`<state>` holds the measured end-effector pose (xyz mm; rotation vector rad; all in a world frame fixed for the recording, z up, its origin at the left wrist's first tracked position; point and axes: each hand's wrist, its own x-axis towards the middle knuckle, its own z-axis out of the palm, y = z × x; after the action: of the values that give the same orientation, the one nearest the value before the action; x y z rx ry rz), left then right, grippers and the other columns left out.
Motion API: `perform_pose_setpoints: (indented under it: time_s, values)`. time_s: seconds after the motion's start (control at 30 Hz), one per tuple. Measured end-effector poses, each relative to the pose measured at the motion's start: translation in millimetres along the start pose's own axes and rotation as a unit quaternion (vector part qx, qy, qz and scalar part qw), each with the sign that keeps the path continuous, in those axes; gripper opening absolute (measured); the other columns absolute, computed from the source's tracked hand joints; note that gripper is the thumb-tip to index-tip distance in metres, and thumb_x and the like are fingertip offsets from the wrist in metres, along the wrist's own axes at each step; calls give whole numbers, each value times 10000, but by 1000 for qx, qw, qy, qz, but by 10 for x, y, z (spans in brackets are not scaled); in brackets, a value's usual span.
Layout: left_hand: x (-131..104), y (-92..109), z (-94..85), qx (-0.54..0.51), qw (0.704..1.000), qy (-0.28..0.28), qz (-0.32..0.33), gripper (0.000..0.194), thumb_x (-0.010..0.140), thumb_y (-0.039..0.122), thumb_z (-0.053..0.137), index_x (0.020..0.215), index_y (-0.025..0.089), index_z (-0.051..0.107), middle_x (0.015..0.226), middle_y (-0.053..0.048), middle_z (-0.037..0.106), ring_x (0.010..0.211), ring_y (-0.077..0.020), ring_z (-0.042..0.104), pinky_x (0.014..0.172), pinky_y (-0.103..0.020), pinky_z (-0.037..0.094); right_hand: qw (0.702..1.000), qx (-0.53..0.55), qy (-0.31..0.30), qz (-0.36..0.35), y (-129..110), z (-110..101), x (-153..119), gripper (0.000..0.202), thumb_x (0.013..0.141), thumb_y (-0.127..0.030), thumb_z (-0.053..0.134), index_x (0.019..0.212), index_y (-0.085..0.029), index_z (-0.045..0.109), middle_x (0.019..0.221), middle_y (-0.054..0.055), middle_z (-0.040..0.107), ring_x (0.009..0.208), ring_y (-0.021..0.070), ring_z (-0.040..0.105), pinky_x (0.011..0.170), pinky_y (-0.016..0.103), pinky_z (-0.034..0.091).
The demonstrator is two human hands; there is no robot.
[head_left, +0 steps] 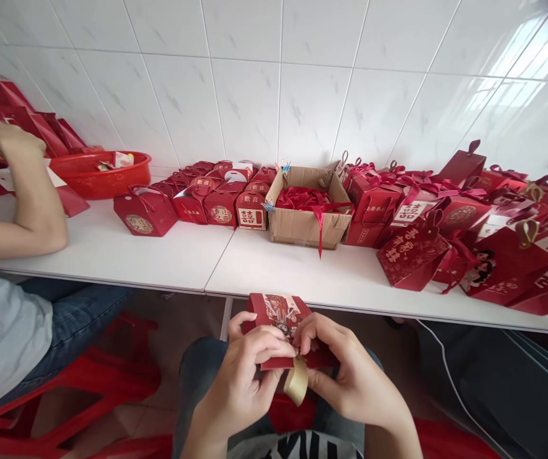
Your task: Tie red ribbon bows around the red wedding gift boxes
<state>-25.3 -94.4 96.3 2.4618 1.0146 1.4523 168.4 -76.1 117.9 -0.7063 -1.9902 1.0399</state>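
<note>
Your left hand (248, 366) and right hand (343, 363) curl closed around the red gift box (267, 310) over your lap (202, 363), likely keeping it steady. Both meet by its gold ribbon loop (296, 384). The cardboard box (297, 227) of red ribbons (297, 198) sits ahead, maybe for easy reach.

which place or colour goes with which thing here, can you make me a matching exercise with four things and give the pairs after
Things
1. carton
2. basin
3. nearest box
4. cable

Places, colours or states
A. held by the left hand and right hand
B. white, seen below the table edge
C. brown, with red ribbon inside
D. red, rounded, on the table

Right pairs
1-C
2-D
3-A
4-B
</note>
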Motion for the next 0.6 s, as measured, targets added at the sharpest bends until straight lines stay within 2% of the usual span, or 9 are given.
perform_pose_setpoints:
  time_s: [0.33,0.6]
  values:
    - [-28,-24,15,2,1000,15,-3,436,760,-24,542,1083,216,374,829,25,765,839,-173,698,1013,-387,278,1000,8,17,1,-29,22,5,254,747,-30,619,825,-220,470,916,14,562,835,148,553,736,247,452]
    - [-63,-78,24,-24,999,29,-7,486,727,-21,624,1066,224,378,829,20,766,822,-180,701,1009,-397,283,997,33,67,-14,-8,51,18,217,754,-26,639,838,-213,568,898,16,602,829,140,605,725,228,491]
